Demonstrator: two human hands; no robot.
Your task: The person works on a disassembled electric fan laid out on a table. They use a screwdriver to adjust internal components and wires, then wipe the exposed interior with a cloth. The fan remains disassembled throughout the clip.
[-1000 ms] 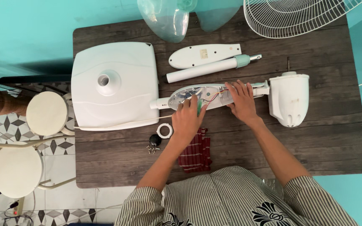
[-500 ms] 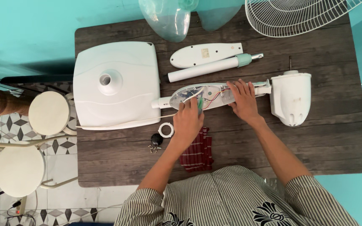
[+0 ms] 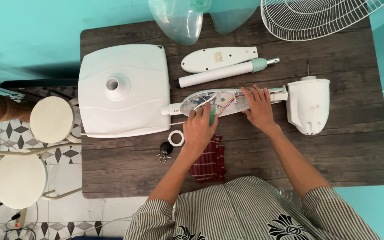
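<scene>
An opened white fan control housing (image 3: 221,100) with red and white wires inside lies across the middle of the dark wooden table (image 3: 343,146). It joins the white motor head (image 3: 308,105) on the right. My left hand (image 3: 199,128) grips a green-handled screwdriver (image 3: 212,116) whose tip points into the housing's left part. My right hand (image 3: 258,106) lies flat on the housing's right end and holds it down.
A white square fan base (image 3: 124,89) sits at the left. A white cover plate (image 3: 218,58) and a white tube (image 3: 223,74) lie behind the housing. A white ring (image 3: 176,138), black knob (image 3: 166,148), small screws (image 3: 161,156), red striped cloth (image 3: 209,160), clear blades (image 3: 178,18), wire grille (image 3: 316,18), stools (image 3: 52,119).
Both hands stay on the housing; my left hand with the screwdriver has shifted only slightly. The view has drifted a little.
</scene>
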